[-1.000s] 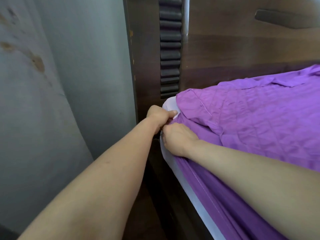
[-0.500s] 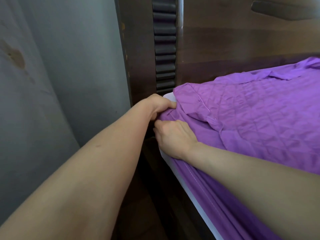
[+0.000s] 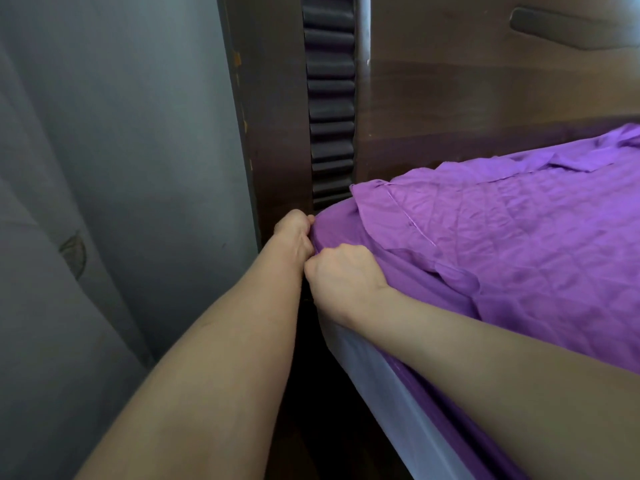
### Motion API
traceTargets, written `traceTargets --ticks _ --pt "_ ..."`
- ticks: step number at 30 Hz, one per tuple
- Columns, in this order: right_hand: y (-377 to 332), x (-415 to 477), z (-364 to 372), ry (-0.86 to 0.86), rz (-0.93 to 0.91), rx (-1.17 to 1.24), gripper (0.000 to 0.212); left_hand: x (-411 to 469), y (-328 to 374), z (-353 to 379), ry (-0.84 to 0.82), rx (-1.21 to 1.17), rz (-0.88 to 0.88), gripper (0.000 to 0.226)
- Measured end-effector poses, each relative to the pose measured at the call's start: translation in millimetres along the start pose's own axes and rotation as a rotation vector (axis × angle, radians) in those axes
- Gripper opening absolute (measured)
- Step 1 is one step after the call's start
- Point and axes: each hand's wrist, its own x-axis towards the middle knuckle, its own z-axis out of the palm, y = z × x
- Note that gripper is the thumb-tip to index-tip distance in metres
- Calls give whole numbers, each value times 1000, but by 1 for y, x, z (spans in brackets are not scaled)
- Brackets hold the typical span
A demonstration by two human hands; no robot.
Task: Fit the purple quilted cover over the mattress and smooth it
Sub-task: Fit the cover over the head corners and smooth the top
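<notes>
The purple quilted cover (image 3: 502, 237) lies wrinkled over the top of the mattress, and its plain skirt now wraps the near corner by the headboard. A strip of the white mattress side (image 3: 391, 386) shows below the skirt. My left hand (image 3: 294, 233) grips the cover's edge at the corner, fingers curled and tucked between mattress and headboard. My right hand (image 3: 343, 275) is a fist just below it, clutching the skirt fabric on the mattress side. The fingertips of both hands are hidden in the cloth.
A dark wooden headboard (image 3: 450, 98) with a ribbed black strip (image 3: 330, 98) stands right behind the corner. A grey wall (image 3: 138, 133) and a grey curtain (image 3: 52, 271) close off the narrow gap on the left. The dark bed frame runs below the mattress.
Both hands have drawn the purple skirt down over the corner; the white mattress corner seen earlier is now covered. The left hand has slid lower along the corner edge.
</notes>
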Motion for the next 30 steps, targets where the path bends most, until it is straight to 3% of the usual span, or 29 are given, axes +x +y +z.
traceTargets --ticks 8,12,18,21,24,26,28,30 --pt "-17 -6 42 -321 -52 0 35 43 -72 -18 64 -19 -81 27" --pt "-33 -15 57 -539 -25 127 40 53 -109 -38 194 226 -7 13" --pt "-33 -28 51 -764 109 323 45 53 -130 -52 240 683 102 34" --pt "-28 -29 27 -648 137 390 37 45 -137 -43 252 713 168 32" --pt "-13 -23 -4 -224 85 345 28 33 -148 -33 148 526 328 33" --pt "8 -16 -15 22 61 127 28 23 -156 -35 178 745 314 31" --pt "32 -10 -17 11 217 -1 36 19 -160 -38 225 968 318 30" --pt "42 -9 -12 -94 396 77 48 17 -159 -37 229 1127 364 30"
